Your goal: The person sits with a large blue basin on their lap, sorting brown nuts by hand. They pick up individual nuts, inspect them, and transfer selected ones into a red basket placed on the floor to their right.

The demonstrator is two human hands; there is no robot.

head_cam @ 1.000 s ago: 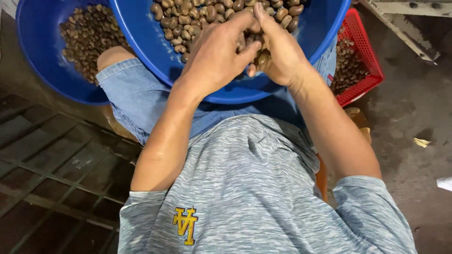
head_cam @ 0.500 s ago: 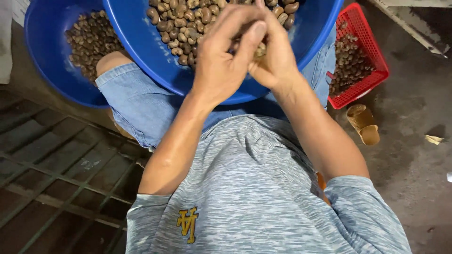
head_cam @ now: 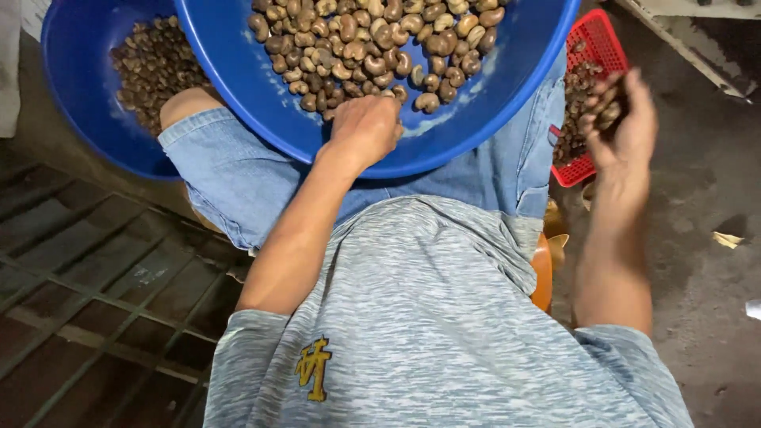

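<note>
Nuts fill the big round blue plastic bowl that sits on the person's lap. They are brown curved nuts in their shells, piled at the far side of the bowl. The left hand rests on the near inside wall of that bowl, right at the edge of the pile. Its fingers are curled under, out of sight, so I cannot tell if they hold a nut.

The right hand is out to the side, above the small red plastic basket with holes. Its fingers are bent around a few dark nut pieces. The hand looks blurry. The red basket sits on the floor by the right knee and has more dark bits in it.

A second blue plastic bowl sits on the left side, partly under the first one. It holds small dark brown shell pieces.

The person wears blue jean shorts and a grey striped shirt.

The floor on the right is dark, rough grey concrete with little scraps on it. On the left is a dark metal grate with long bars. An orange seat peeks out under the person.
</note>
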